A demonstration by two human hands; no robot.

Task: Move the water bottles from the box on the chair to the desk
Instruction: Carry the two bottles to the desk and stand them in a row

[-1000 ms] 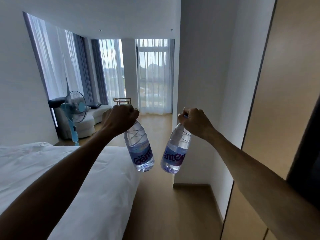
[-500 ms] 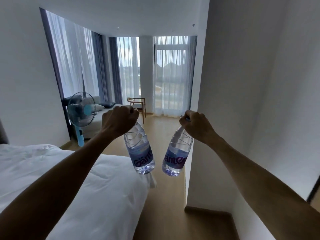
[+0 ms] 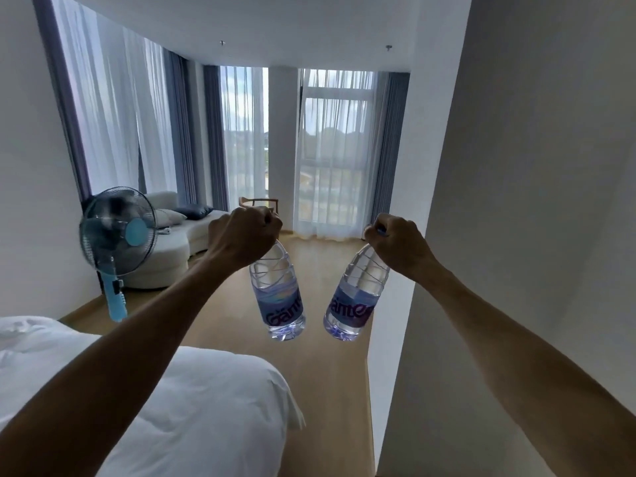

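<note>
carrying two water bottles through the bedroom, tabletop not in view.
head view: left hand grips the left water bottle by its neck, right hand the right water bottle; both hang over the floor off the bed corner. next: find the tabletop, set them upright.

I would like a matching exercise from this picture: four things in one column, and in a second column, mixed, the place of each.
Things:
1. fan
2. bed
3. sofa
4. left bottle

Places:
A. hanging from the left hand
B. at the bottom left, under the left forearm
C. by the left wall, in front of the sofa
D. at the far left, below the curtains

Pairs: 1-C, 2-B, 3-D, 4-A
</note>
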